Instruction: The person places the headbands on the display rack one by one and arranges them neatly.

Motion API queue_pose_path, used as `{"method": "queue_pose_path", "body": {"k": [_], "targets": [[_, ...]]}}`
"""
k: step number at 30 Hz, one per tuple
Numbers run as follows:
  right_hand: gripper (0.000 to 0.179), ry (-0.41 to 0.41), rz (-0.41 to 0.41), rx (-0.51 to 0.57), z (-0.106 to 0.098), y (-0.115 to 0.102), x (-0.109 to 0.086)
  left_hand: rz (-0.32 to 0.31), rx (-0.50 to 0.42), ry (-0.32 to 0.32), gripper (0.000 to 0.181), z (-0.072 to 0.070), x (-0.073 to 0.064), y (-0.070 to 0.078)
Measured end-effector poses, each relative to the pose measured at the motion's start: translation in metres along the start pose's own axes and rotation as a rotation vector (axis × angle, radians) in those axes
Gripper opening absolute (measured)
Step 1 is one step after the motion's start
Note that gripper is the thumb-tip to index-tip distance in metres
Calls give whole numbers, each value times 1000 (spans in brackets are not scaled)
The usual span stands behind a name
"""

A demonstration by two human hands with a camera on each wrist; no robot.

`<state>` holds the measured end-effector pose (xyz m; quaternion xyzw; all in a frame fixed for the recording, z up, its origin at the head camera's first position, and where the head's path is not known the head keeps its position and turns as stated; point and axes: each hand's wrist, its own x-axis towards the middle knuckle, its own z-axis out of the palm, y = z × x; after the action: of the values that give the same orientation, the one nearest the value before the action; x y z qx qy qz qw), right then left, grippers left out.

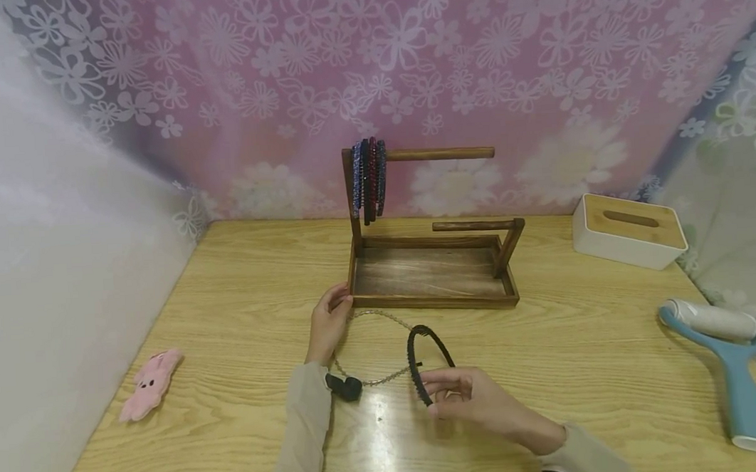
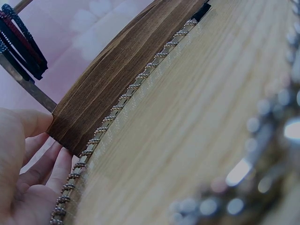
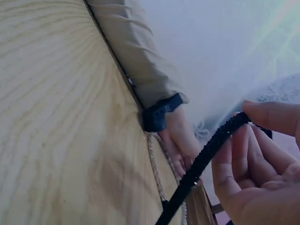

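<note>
My left hand (image 1: 330,325) grips the near left corner of a dark wooden stand (image 1: 433,301), thumb at the edge and fingers round the corner, as the left wrist view shows. Between thumb and fingers, my right hand (image 1: 473,406) pinches a black headband (image 3: 206,157) with a bumpy surface, raised over the table. Beside the stand's front, a beaded metallic headband (image 2: 123,97) lies on the table, partly hidden by the left hand and wrist. Several dark, blue and red glittery headbands (image 1: 367,183) hang at the left end of the stand's upper bar (image 1: 441,153).
The stand has a shallow tray and a lower bar (image 1: 474,225) on its right. A white tissue box (image 1: 628,241) with a wooden lid stands at the back right. A blue lint roller (image 1: 738,381) lies at the right, a pink plush toy (image 1: 151,385) at the left.
</note>
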<state>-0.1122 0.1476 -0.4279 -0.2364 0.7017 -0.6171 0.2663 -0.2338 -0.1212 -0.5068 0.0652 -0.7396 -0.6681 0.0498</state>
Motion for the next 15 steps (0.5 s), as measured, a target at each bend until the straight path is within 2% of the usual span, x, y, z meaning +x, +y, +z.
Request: {"method": "queue_pose_path", "body": {"k": [4, 11, 15], "targets": [[55, 104, -27, -10, -8, -4, -4, -8, -5, -10, 39, 0, 1, 0], [52, 259, -89, -19, -24, -6, -4, -7, 15, -30, 39, -2, -19, 36], [44, 324, -159, -86, -30, -4, -2, -5, 9, -32, 39, -2, -20, 37]]}}
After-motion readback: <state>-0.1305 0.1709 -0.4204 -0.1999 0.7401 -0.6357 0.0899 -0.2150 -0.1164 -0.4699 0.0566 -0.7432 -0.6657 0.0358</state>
